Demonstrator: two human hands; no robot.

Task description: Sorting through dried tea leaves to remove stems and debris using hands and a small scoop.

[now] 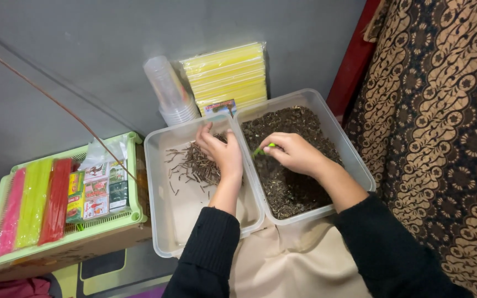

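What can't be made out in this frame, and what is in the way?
Head view, the only one:
- Left hand: fingertips buried in the pile of brown sticks; grip unclear.
- Right hand: pinches a small green item, too small to identify.
- Small packets in the green tray: too small to identify.
- Stacked clear cups: count unreadable.
- Green tray's left end: cut by the frame's left edge.

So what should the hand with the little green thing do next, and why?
Probably dip the right hand a bit lower so the small green tool reaches the dark crumbly mix in the right tub. Its tip sits right at that surface, while the left hand rests on the pile of thin brown sticks in the left tub.
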